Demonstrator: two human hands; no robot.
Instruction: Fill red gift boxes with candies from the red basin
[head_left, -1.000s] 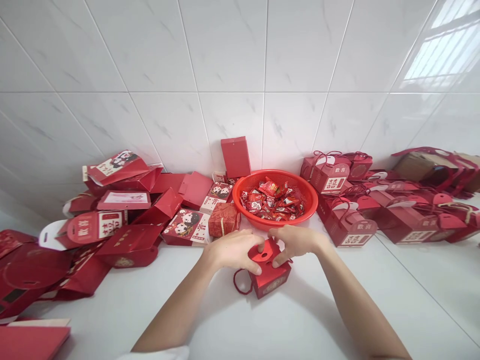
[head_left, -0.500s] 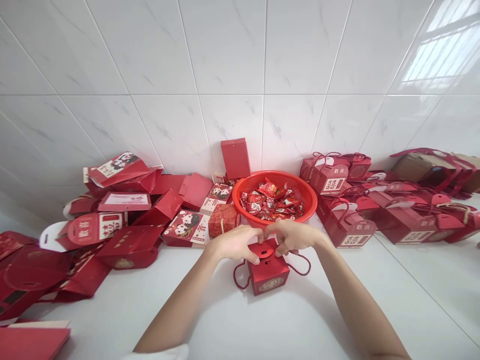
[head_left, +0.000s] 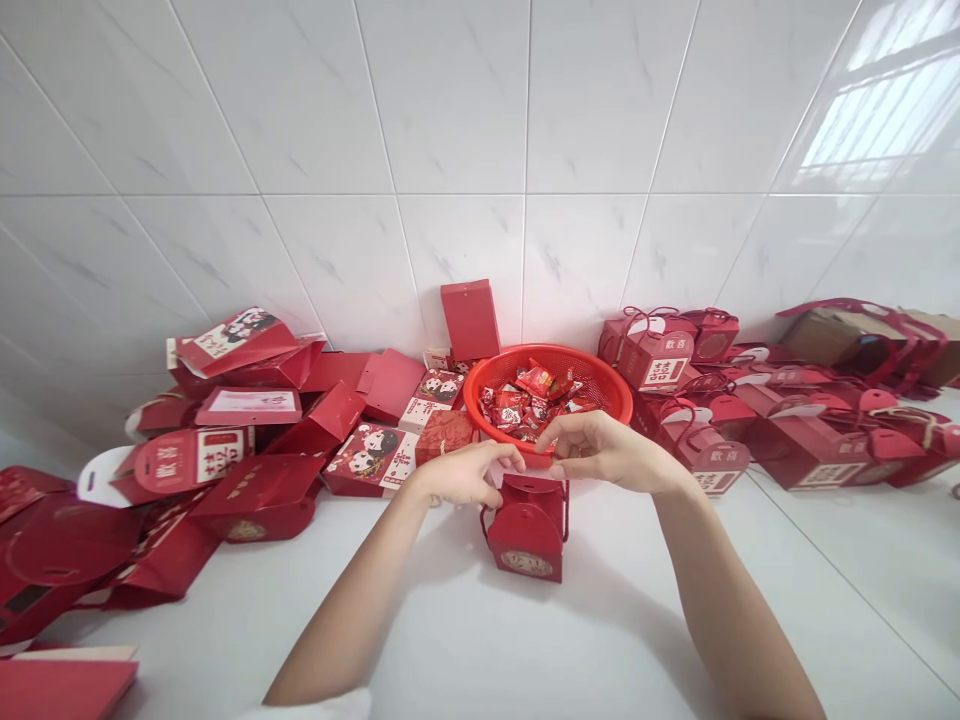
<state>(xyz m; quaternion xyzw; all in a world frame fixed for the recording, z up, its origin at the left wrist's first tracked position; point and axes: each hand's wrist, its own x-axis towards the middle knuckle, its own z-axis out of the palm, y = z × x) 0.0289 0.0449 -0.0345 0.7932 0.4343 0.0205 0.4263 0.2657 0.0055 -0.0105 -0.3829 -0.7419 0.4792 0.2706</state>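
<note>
A small red gift box (head_left: 527, 540) with dark red cords at its sides stands upright on the white surface, its front flap raised. My left hand (head_left: 469, 475) is at the box's upper left, thumb and fingers bent near the top edge; whether they pinch the box or cord is too small to tell. Above the box's right side is my right hand (head_left: 596, 455), thumb and fingertips brought close together; anything between them cannot be made out. Just behind the hands sits a red plastic basket (head_left: 619, 400) with red-wrapped candies (head_left: 536, 400).
Red boxes (head_left: 259, 495) lie heaped at the left, some with panda prints (head_left: 373, 455). Several handled boxes (head_left: 656, 355) are piled at the right, with brown bags (head_left: 847, 335) beyond. One box (head_left: 470, 318) leans on the tiled wall (head_left: 457, 100).
The box's front flap has come up and its cords have moved in close to its sides. My right hand has lifted up and to the right, off the box top.
</note>
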